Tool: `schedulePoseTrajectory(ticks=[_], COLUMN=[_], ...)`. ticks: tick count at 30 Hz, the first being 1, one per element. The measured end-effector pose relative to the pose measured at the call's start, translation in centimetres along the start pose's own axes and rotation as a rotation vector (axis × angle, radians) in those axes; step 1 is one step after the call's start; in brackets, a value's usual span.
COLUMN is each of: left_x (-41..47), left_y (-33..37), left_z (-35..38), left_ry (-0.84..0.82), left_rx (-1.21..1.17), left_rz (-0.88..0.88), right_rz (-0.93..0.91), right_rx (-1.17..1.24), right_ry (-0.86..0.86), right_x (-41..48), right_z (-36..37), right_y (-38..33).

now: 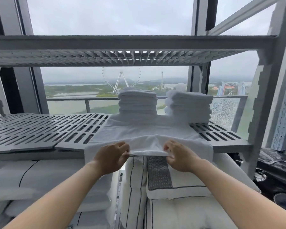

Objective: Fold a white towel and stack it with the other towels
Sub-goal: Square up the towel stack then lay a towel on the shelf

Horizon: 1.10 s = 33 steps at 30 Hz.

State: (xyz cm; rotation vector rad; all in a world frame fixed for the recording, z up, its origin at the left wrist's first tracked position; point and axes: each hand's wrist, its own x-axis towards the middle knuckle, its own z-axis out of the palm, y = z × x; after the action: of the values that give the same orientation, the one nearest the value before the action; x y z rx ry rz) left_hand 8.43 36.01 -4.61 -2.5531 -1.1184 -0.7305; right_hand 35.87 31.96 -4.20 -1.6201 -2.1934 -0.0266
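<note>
At lower centre the left hand (pixel 113 155) and right hand (pixel 177 155) each pinch the near edge of the white towel (pixel 149 131), spread on the slatted shelf (pixel 40 129), probably to fold it toward the two towel stacks (pixel 137 102) behind.

We see the white towel (pixel 147 129) spread flat on the slatted shelf (pixel 40 128), its near edge lifted and bunched past the shelf's front lip. At the shelf's back stand the left stack (pixel 137 103) and the right stack (pixel 191 107), both of neatly folded white towels.
</note>
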Motion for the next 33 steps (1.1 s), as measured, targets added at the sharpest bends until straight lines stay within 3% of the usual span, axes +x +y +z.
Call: schedulePoseTrajectory(ticks=[5,9,14,20,25,33], left_x=[1.8,5.1,9.5,15.3,18.3,19.3], left_y=[0.0,-0.1,-0.5,-1.8,-2.6,-5.2], left_z=[-0.2,1.1,4.4,8.0,10.7,13.0], left_ry=[-0.044,-0.004,-0.081,-0.314,-0.505,-0.593], left_rx=[-0.041,-0.058,-0.083,-0.168,-0.091,-0.046], left_rz=[-0.031,-0.072,-0.141,-0.272,-0.302,-0.332], right_rz=[-0.013,-0.069,-0.08,0.011,0.045,0.037], right_rx=[0.147,0.144,0.167,0.048,-0.075,-0.029], right_ry=[-0.057,0.065,0.148,-0.209,-0.429,-0.461], right_x=[0.8,3.3,8.1,14.2,16.6,19.4], right_z=[-0.4,-0.1,0.0,0.4,2.4,4.9], right_y=[1.6,2.6,4.4,8.8,12.1,12.9])
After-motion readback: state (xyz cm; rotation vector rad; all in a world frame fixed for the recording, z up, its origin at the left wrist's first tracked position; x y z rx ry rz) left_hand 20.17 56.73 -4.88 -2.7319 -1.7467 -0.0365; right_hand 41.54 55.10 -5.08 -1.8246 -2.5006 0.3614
